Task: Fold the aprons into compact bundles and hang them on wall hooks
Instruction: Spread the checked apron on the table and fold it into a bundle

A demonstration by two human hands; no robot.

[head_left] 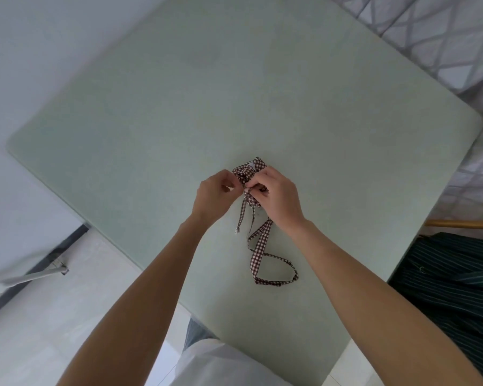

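Head view: I am watching both hands, left hand (pixel 216 195) and right hand (pixel 276 193), pinching the soft, light gingham apron bundle (pixel 248 169) at its limp tie strap (pixel 258 246), the likeliest hold.

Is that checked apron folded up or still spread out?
Folded: the checked apron is a small bundle between both hands, only its strap trailing loose across the table.

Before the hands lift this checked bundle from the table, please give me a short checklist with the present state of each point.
1. Checked apron bundle rolled compact: ok.
2. Left hand pinches the strap at the bundle: ok.
3. Right hand has a grip on the strap: ok.
4. Knot finished and tight: cannot tell, the fingers hide it.
5. Loose strap loop gathered in: not ok, it trails on the green table.
6. Striped apron folded: not ok, it lies unfolded beside the table.
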